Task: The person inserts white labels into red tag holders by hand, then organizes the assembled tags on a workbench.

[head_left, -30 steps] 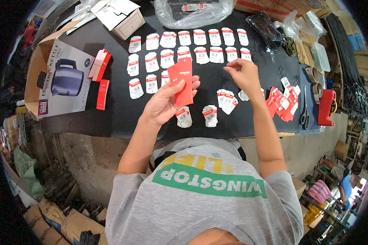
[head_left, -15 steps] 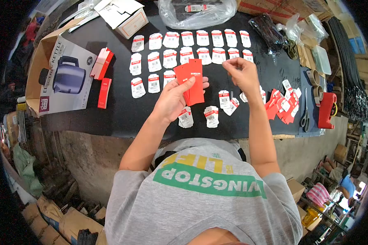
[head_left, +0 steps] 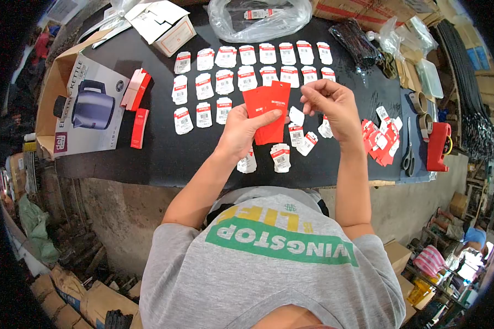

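My left hand (head_left: 242, 130) holds several red cards (head_left: 268, 112) fanned out, its thumb across their front. To their right, my right hand (head_left: 330, 104) is raised with thumb and fingertips pinched together; what they hold, if anything, is too small to make out. A white tag (head_left: 296, 115) shows between the two hands. Stacks of white tags with red bands (head_left: 224, 82) stand in rows on the black table (head_left: 148, 167) beyond my hands. Smaller stacks (head_left: 280, 158) lie nearer the front edge, below the cards.
A kettle box (head_left: 88, 107) and two stacks of red cards (head_left: 139, 127) are at the left. Toward the right lie a loose red-and-white tag pile (head_left: 381, 140), scissors (head_left: 408, 156) and a red tape dispenser (head_left: 438, 147). A clear plastic bag (head_left: 260, 30) lies at the back.
The red cards in my left hand have shifted right and fanned differently. My right hand has moved slightly right and lower, and a white tag now shows between the hands.
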`<state>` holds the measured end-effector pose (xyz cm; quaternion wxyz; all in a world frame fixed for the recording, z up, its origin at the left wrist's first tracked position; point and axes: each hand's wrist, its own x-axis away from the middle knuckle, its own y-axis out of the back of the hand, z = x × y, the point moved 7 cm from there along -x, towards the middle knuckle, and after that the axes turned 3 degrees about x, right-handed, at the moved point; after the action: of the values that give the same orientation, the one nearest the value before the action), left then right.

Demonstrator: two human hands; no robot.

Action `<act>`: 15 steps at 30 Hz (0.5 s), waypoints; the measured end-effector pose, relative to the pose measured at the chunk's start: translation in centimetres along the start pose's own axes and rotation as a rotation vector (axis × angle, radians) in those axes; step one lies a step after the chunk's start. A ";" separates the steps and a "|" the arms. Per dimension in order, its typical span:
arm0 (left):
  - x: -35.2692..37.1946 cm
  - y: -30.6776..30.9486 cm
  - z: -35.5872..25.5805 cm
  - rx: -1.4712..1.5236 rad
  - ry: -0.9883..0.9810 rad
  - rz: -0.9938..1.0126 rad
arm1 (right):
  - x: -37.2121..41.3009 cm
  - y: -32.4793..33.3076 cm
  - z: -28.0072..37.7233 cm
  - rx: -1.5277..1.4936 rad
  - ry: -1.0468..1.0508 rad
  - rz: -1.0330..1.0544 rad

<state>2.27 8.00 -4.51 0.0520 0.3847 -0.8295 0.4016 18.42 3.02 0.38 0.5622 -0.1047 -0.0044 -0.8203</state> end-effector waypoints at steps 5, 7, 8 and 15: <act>0.2 -0.5 -0.7 -0.079 -0.146 -0.031 | -0.1 -1.1 -0.9 0.125 -0.019 -0.038; 0.2 -0.4 -0.6 -0.121 -0.159 -0.041 | -0.1 -1.4 -1.2 0.133 -0.017 -0.040; 0.2 -0.4 -0.7 -0.164 -0.173 -0.047 | -0.2 -1.3 -1.4 0.132 -0.017 -0.039; 0.9 -1.2 -1.7 -0.081 -0.088 0.016 | -0.5 -0.7 -1.7 0.045 0.044 0.006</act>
<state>2.08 8.21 -2.25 0.0279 0.3927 -0.8496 0.3509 17.64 3.52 -1.31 0.5668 -0.0740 -0.0099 -0.8205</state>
